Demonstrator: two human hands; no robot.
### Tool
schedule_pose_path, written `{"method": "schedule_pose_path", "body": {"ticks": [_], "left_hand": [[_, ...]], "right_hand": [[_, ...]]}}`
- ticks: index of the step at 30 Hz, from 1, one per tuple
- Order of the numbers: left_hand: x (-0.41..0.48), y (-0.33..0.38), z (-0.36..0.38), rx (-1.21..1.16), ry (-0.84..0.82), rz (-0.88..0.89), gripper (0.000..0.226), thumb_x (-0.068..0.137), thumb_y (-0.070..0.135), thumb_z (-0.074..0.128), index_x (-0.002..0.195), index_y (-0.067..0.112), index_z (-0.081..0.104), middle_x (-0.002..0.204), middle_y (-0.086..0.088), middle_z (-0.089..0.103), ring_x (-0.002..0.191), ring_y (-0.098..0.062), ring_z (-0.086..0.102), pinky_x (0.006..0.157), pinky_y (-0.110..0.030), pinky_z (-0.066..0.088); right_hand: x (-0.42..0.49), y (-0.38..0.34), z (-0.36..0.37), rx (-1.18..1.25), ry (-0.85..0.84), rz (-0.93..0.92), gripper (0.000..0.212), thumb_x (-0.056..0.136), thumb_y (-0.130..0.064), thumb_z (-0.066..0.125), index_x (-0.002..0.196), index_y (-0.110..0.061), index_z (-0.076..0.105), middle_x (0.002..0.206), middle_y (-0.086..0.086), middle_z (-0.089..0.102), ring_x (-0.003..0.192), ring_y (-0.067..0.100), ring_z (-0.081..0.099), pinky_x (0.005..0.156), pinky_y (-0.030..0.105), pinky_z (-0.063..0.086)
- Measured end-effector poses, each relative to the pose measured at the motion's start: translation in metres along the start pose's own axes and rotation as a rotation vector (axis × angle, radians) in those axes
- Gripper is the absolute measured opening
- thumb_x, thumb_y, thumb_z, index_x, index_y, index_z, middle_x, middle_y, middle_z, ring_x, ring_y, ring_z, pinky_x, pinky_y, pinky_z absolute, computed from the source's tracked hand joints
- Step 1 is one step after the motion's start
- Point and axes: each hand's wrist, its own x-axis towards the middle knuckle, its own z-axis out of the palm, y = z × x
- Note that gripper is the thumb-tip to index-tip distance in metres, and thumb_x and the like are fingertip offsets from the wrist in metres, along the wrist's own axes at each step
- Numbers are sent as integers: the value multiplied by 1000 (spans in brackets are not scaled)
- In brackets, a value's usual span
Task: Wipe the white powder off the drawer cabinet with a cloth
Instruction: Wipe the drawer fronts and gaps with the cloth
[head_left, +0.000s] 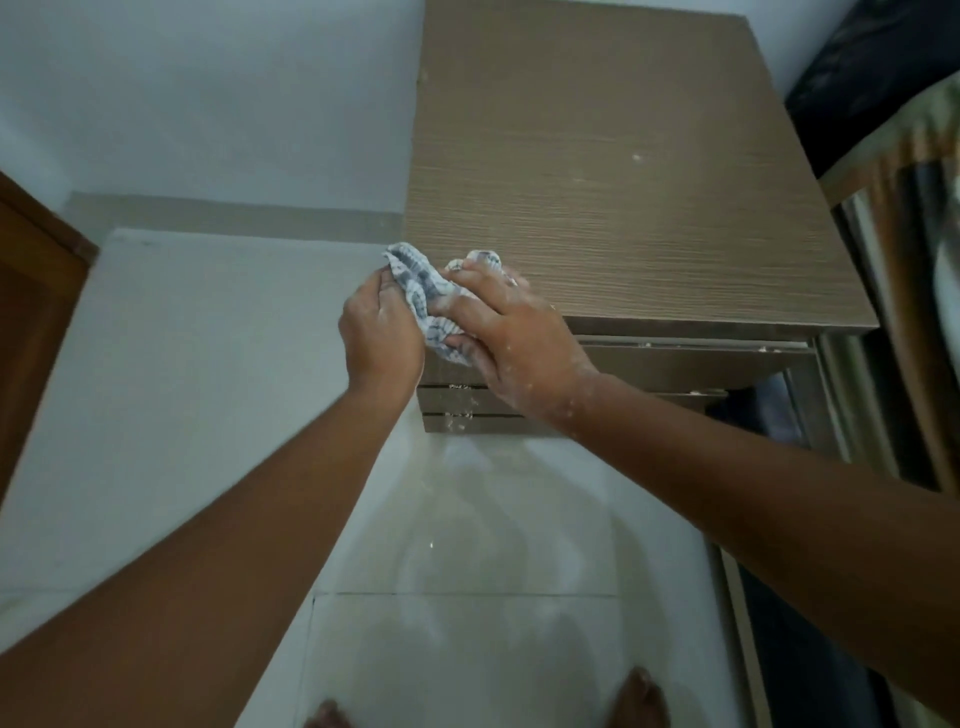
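A brown wood-grain drawer cabinet (623, 182) stands against the wall, seen from above. A few white powder specks (637, 157) lie on its top, and more powder clings to the drawer fronts (460, 413) below the near left corner. A crumpled blue-and-white cloth (423, 291) is bunched at that corner. My left hand (382, 338) grips the cloth's left side just off the cabinet edge. My right hand (511, 338), dusted with white powder, grips its right side over the front edge.
A pale tiled floor (467, 519) with faint powder smears lies in front of the cabinet, with my bare feet (636, 699) at the bottom. A white wall stands to the left, a brown door frame (31, 291) at far left, and a bed with bedding (914, 208) at right.
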Motion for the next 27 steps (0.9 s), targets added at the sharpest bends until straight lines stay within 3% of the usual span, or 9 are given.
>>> {"method": "schedule_pose_path", "body": {"ticks": [5,9,13,15,18,19,21,23,27], "left_hand": [[-9,-38,1,-129,30,201,30,100,27,35,76,27,53,69,11,53,67,-12,50,70,-35,44],[-12,-84,9,-186,95,398,20,103,26,37,103,20,56,89,6,63,83,-5,62,79,-30,52],[-10,-130,20,-274,122,579,16,104,31,43,107,36,57,103,-8,66,87,-22,61,75,-55,55],[-7,-142,24,-284,128,650,20,104,31,44,116,31,61,112,-15,69,90,-24,62,77,-58,55],[-6,-147,23,-233,146,724,32,104,17,47,130,3,61,114,1,70,99,0,65,87,-30,57],[-5,-148,21,-211,154,754,32,104,13,48,131,0,60,112,11,67,96,12,62,86,-17,53],[-6,-152,20,-163,158,798,31,104,11,49,132,2,60,112,16,66,93,21,58,85,-5,46],[-10,-151,16,-128,132,813,31,104,13,50,132,7,61,117,6,69,98,19,60,86,-3,45],[-16,-141,10,-99,142,770,28,102,18,52,127,12,64,110,-5,76,100,-6,69,86,-4,47]], "right_hand": [[-34,8,26,-15,97,-127,42,91,-15,71,132,-13,63,144,18,56,140,39,48,112,55,42],[-79,16,75,16,41,-89,56,89,-13,78,137,-23,51,148,14,51,137,34,51,94,46,60],[-100,19,123,96,383,11,39,98,-18,57,137,-23,52,145,10,51,143,24,44,106,21,45],[-101,13,137,154,561,42,36,103,-23,50,139,-21,52,147,4,49,145,18,41,114,13,37],[-101,5,146,190,796,55,36,104,-21,49,139,-15,54,147,6,46,145,20,42,116,19,38],[-99,3,145,187,864,64,37,102,-16,51,139,-15,54,147,11,48,144,24,45,115,23,41],[-94,2,136,193,981,68,37,101,-8,53,138,-11,54,144,21,53,139,32,50,115,31,44],[-88,5,122,186,1063,53,35,102,-2,53,137,-3,54,139,25,56,136,34,53,116,35,43],[-74,7,95,173,1102,20,37,101,3,53,137,1,55,138,21,58,132,24,56,114,30,42]]}}
